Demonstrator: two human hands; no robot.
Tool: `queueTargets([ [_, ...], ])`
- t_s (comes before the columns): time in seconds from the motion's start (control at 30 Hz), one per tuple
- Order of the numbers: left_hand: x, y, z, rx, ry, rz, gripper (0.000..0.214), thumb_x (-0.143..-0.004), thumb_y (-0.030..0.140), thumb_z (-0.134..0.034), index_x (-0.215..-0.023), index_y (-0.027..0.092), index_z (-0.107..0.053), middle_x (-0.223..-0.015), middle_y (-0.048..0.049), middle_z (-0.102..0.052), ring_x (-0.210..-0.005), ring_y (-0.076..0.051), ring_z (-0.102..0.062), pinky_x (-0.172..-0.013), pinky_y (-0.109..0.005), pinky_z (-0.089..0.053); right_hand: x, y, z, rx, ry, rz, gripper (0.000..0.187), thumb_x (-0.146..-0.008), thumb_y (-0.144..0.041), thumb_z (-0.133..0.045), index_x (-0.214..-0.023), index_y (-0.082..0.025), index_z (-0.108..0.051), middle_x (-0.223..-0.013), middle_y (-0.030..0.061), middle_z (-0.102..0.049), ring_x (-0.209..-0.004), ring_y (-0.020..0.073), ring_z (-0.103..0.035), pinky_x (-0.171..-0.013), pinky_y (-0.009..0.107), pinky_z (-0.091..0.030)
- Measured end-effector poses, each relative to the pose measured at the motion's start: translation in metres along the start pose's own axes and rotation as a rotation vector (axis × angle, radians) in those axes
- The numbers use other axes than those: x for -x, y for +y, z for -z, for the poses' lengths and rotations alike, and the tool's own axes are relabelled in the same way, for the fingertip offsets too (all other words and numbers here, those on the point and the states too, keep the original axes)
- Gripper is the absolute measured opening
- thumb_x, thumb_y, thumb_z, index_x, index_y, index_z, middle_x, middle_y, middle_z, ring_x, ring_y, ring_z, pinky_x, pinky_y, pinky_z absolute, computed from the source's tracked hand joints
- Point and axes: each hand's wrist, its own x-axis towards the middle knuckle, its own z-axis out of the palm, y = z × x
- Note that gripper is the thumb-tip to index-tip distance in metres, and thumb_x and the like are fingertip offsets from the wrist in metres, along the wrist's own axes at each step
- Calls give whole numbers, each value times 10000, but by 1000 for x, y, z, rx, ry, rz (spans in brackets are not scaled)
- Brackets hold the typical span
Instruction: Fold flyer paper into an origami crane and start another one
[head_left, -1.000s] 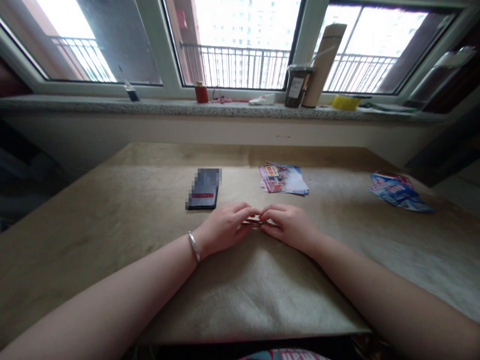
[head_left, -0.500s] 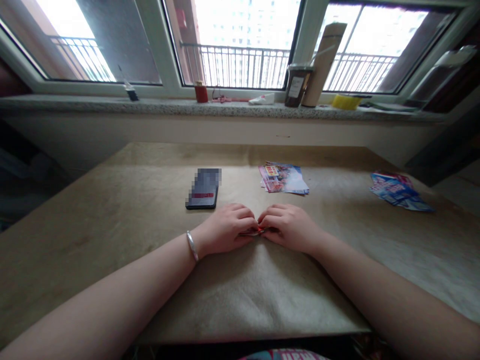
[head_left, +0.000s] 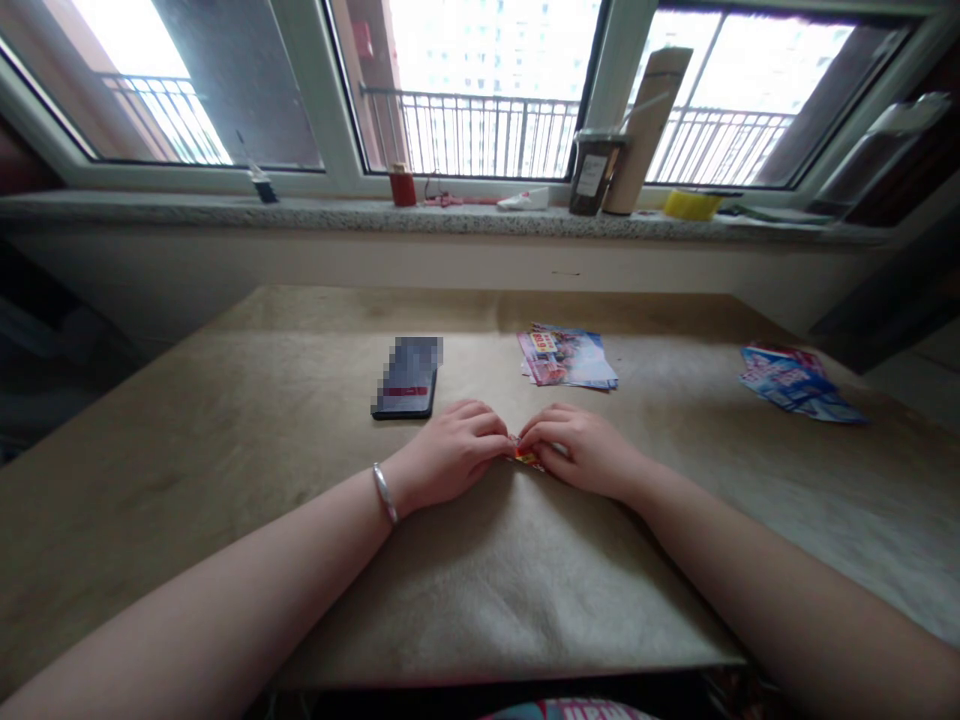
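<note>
My left hand (head_left: 459,450), with a silver bangle at the wrist, and my right hand (head_left: 586,450) meet at the middle of the table. Between them is a small folded piece of printed paper (head_left: 528,459), red and yellow where it shows. Fingers of both hands are closed on it, and they cover most of it. A black phone (head_left: 407,385) lies flat just beyond my left hand. Past my right hand rests a small pile of colourful printed leaflets (head_left: 574,358).
A second pile of blue and pink leaflets (head_left: 799,383) lies at the table's right. Along the windowsill (head_left: 322,214) stand a red spool (head_left: 403,187), a dark jar (head_left: 592,178), a cardboard tube (head_left: 646,135) and a yellow roll (head_left: 691,205). The tan tablecloth (head_left: 187,420) has slight wrinkles near the front.
Both hands have shifted slightly away from me, and my fingers have moved on the paper. More of its red and yellow print now shows beside my right thumb.
</note>
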Motion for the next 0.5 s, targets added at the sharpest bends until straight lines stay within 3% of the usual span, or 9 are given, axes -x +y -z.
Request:
queueTargets([
  [0.2, 2, -2, -1, -48, -3, 66, 218, -861, 115, -467, -930, 214, -649, -929, -36, -626, -841, -160, -541, -790, -311, -431, 0, 3, -3, 20, 3, 0, 306, -773, -34, -483, -921, -208, -686, -904, 39, -690, -872, 172, -574, -810, 314, -475],
  [0.33, 3, 0, -3, -10, -15, 39, 176, -841, 148, -500, -931, 198, -643, -927, -50, -600, -795, -151, -546, -716, -279, -445, 0, 6, -5, 37, 6, 21, 307, -773, -43, -498, -948, -204, -693, -913, 48, -686, -872, 176, -567, -804, 316, -478],
  [0.5, 3, -2, -4, 38, -6, 46, 184, -865, 140, -476, -943, 194, -634, -965, -52, -615, -872, -156, -561, -770, -275, -464, 0, 6, -5, 49, 9, 14, 279, -791, -80, -536, -974, -213, -699, -903, 51, -685, -867, 173, -572, -797, 310, -478],
])
